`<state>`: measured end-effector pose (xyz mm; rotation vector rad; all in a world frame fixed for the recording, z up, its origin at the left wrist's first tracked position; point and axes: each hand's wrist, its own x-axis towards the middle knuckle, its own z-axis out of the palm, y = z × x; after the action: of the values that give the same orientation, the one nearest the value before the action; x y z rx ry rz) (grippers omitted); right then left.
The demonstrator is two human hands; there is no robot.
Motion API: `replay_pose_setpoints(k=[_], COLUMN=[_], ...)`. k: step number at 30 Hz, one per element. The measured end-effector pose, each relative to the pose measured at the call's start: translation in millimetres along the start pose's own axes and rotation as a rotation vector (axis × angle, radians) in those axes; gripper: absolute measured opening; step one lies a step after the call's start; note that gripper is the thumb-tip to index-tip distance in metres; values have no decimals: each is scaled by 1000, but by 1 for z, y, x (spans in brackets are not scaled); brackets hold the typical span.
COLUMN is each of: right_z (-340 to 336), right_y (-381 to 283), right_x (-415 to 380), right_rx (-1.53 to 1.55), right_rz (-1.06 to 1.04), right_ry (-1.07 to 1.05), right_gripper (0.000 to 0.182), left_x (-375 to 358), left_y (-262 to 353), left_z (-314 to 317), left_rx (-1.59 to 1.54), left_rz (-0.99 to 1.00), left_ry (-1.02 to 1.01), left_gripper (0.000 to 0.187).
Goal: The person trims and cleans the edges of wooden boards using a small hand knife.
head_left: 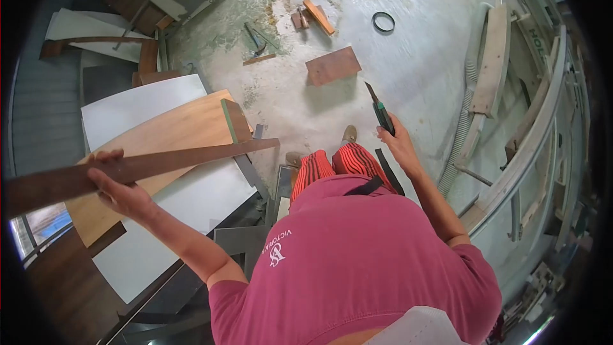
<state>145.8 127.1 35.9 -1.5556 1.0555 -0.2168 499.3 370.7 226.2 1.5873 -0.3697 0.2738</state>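
Brown strip (185, 158) in the left hand (121, 190), utility knife (382, 117) in the right (399, 144)

Dark and long, the strip lies on the person's left, its long axis running crosswise from the left edge of the view to a far end just beyond the knees. The left hand is closed around it well out from the body, fingertips showing past the upper edge; the right hand is wrapped about the knife's green and black handle. That blade points forward and slightly left, away from the torso. Between it and the strip's far end there is open space: the two are well apart, and that end is nearer the right hand than the gripped part is.

Under the strip's line of sight sit a light wooden panel (163, 129) and a white sheet (214, 195); whether the strip touches the panel cannot be told. Ahead on the concrete floor (415, 57) rests a reddish-brown block (334, 66), with a black ring (383, 22) beyond it
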Motion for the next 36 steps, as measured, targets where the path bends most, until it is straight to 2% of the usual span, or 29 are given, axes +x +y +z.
replay_pose_setpoints(k=[1,2,4,7,9,11,14,19,21,22,26,29,36], right_z=[6,15,12,0,2,5,-12,-17,-13,-9,-6,-7,12], right_y=[-9,3,27,52,37,18,15,63,43,46,56,63,46], right_x=[-10,-4,-2,-7,-4,-9,-2,-1,-7,-7,-7,-12,7], right_rx=[2,40,83,38,41,17,-18,37,29,115,141,58,23], right_rz=[63,73,92,108,92,99,145,34,85,78,107,165,99], right_ry=[43,79,137,193,224,272,204,232,238,240,171,92,12], right_gripper=[40,41,42,43,44,45,44,44,42,40,40,42,42], left_x=[13,13,18,12,11,17,13,11,13,16,9,-1,-16], left_y=[-7,-15,-23,-27,-25,-20,17,40,34,30,16,5,-13], left_z=[2,6,21,36,45,39,50,35,30,30,39,44,50], left_rx=[5,6,-64,-67,-96,-89,-104,-135,-102,-107,-152,-186,-268], left_rz=[6,74,74,-16,52,86,87,180,189,189,134,116,51], left_ry=[-44,-74,-130,-68,-156,-133,-108,-55,-15,-25,-3,45,80], left_gripper=[46,46,43,42,41,44,44,51,53,53,51,50,48])
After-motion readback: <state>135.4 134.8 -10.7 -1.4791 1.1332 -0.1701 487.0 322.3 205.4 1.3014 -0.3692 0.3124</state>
